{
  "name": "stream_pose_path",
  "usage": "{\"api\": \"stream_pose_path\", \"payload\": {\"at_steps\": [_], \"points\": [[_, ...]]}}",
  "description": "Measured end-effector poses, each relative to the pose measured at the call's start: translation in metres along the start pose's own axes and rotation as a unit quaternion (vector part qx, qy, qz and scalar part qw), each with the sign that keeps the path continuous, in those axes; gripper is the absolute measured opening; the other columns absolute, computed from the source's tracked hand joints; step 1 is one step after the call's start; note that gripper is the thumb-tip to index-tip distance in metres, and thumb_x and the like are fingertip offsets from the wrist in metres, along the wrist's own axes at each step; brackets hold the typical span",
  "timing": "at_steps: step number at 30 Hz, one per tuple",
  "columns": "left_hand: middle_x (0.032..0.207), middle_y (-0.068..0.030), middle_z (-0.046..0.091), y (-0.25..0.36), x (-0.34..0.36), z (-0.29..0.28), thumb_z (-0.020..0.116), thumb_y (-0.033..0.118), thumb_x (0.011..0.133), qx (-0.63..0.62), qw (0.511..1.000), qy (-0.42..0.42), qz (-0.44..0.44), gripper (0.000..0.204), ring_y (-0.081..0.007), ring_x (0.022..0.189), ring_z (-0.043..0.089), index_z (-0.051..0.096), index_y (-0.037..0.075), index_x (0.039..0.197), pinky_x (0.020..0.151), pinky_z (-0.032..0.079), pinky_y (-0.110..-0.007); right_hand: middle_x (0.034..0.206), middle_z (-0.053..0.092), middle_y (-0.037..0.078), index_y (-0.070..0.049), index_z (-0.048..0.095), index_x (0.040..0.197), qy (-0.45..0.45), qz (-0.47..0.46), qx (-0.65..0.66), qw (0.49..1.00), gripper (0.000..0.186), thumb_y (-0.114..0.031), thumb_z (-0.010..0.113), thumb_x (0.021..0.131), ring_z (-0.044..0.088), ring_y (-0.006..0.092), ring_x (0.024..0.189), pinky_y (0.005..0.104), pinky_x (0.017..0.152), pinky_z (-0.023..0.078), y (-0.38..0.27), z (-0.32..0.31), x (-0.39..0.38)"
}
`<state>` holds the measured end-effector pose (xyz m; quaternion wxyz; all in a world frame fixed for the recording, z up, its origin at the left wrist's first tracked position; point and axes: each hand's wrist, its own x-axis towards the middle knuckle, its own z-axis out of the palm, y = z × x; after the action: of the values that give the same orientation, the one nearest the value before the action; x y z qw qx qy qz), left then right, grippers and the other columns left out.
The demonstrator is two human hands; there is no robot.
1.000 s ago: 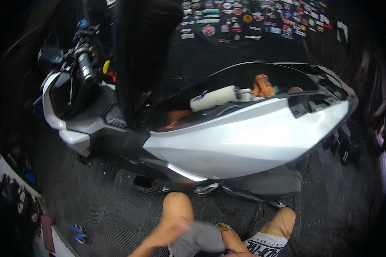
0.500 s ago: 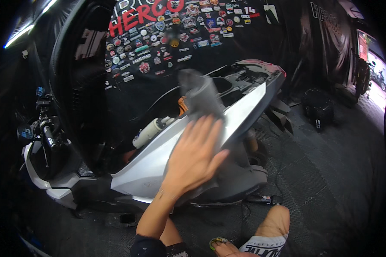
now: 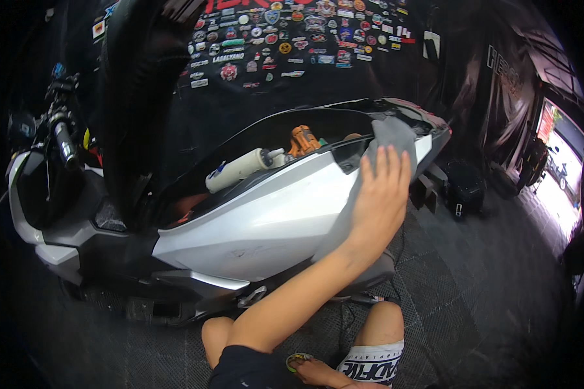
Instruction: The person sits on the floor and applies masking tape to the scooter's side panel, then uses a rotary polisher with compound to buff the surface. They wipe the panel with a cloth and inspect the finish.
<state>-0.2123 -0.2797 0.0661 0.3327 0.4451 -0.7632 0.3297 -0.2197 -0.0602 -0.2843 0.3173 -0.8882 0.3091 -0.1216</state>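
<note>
My left hand (image 3: 383,188) lies with fingers stretched over a grey cloth (image 3: 396,136), pressing it to the rear end of a scooter's silver side panel (image 3: 266,220). The thumb is hidden. Part of the cloth hangs over the panel's upper edge, next to a darker grey flap (image 3: 349,157). Low in the view, by my right knee, my right hand (image 3: 315,373) is closed around a round thing with a yellow-green rim (image 3: 297,361); its kind is hard to make out.
In the scooter's open seat compartment lie an off-white canister (image 3: 240,170) and an orange tool (image 3: 303,139). The raised seat (image 3: 136,97) stands at left, near the handlebar (image 3: 65,139). A black box (image 3: 464,191) is on the floor behind the scooter. Stickers cover the dark wall (image 3: 285,45).
My left hand has slid the cloth rearward along the panel, to the right. The view has shifted. My right hand still holds the round thing.
</note>
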Motion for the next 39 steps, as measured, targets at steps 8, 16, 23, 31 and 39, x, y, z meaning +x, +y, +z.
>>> {"api": "stream_pose_path", "payload": {"at_steps": [8, 16, 23, 31, 39], "points": [[0.143, -0.0241, 0.054, -0.162, -0.207, -0.047, 0.057, 0.029, 0.091, -0.042, 0.972, 0.131, -0.19, 0.059, -0.0412, 0.133, 0.051, 0.055, -0.002, 0.14, 0.114, 0.035, -0.054, 0.1, 0.068, 0.025, 0.001, 0.067, 0.102, 0.025, -0.13, -0.026, 0.991, 0.022, -0.011, 0.068, 0.083, 0.067, 0.0414, 0.092, 0.0506, 0.082, 0.053, 0.008, 0.038, 0.007], [0.13, -0.0243, 0.061, -0.109, -0.134, -0.054, 0.061, 0.025, 0.081, -0.176, 0.973, 0.126, -0.076, 0.058, -0.04, 0.127, 0.055, 0.061, -0.003, 0.132, 0.116, 0.035, -0.056, 0.101, 0.072, 0.028, 0.0, 0.062, 0.118, -0.279, 0.023, -0.09, 0.956, 0.034, -0.014, 0.063, 0.087, 0.07, 0.0446, 0.096, 0.0532, 0.085, 0.056, -0.003, 0.023, 0.031], [0.14, -0.0204, 0.059, -0.113, -0.157, -0.039, 0.064, 0.026, 0.079, -0.185, 0.956, 0.197, -0.118, 0.062, -0.0365, 0.134, 0.054, 0.06, 0.002, 0.137, 0.118, 0.036, -0.052, 0.098, 0.072, 0.028, -0.001, 0.055, 0.129, -0.278, 0.026, -0.114, 0.953, 0.046, -0.014, 0.065, 0.086, 0.07, 0.0451, 0.095, 0.0526, 0.086, 0.056, 0.015, 0.017, 0.039], [0.108, -0.015, 0.069, -0.229, -0.269, -0.028, 0.054, 0.013, 0.07, -0.1, 0.915, 0.29, -0.26, 0.032, -0.0353, 0.103, 0.064, 0.07, 0.004, 0.096, 0.095, 0.049, -0.05, 0.1, 0.072, 0.028, -0.001, 0.058, 0.124, -0.277, 0.033, -0.115, 0.953, 0.039, -0.014, 0.064, 0.088, 0.07, 0.0448, 0.097, 0.0535, 0.087, 0.055, 0.01, 0.023, 0.034], [0.143, -0.0156, 0.055, -0.261, -0.298, -0.006, 0.048, 0.012, 0.092, -0.007, 0.806, 0.284, -0.519, 0.04, -0.0366, 0.134, 0.047, 0.062, 0.002, 0.129, 0.116, 0.028, -0.052, 0.104, 0.073, 0.026, -0.001, 0.062, 0.122, -0.23, 0.005, -0.109, 0.967, 0.033, -0.013, 0.062, 0.091, 0.073, 0.0428, 0.088, 0.0503, 0.084, 0.057, -0.004, 0.012, -0.002]]}}
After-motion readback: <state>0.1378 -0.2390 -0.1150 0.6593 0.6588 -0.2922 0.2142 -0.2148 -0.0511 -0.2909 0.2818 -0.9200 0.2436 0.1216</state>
